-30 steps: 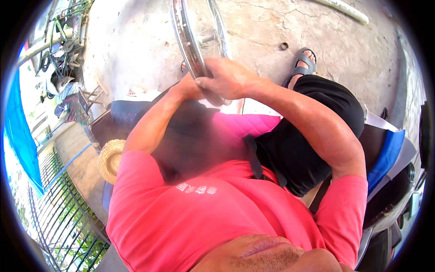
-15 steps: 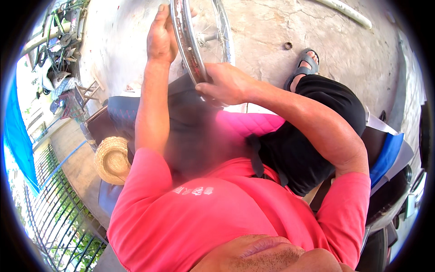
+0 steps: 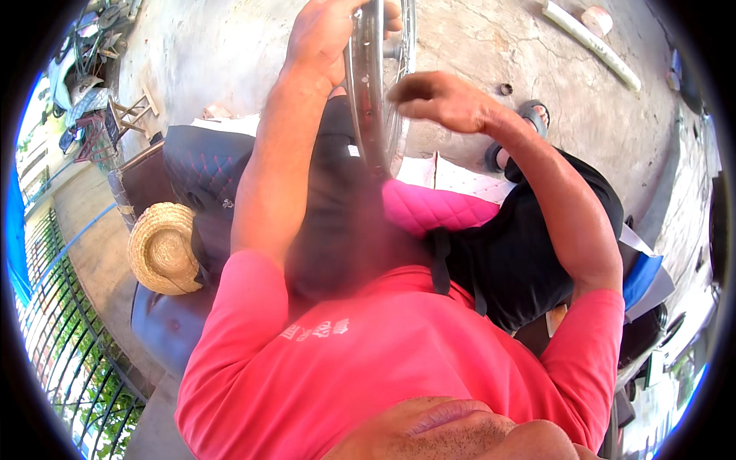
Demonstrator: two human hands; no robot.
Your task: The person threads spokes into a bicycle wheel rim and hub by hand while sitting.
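A narrow metal wheel rim stands upright in front of me, seen nearly edge-on, with a hub and spokes partly showing on its right side. My left hand is wrapped round its upper part, fingertips showing on the far side. My right hand is just right of the rim, thumb and fingers apart with nothing between them; the fingertips are slightly blurred. The rim's lower end comes down between my legs, beside a pink quilted pad. The top of the wheel runs out of view.
A straw hat lies at my left, near a dark quilted cover. A small wooden stool and piled bicycle parts are at the far left. A white pipe and a small ring lie on the concrete floor.
My right hand has let go of the rim's lower part and moved up and right. The wheel, still in my left hand, has shifted right and turned more upright.
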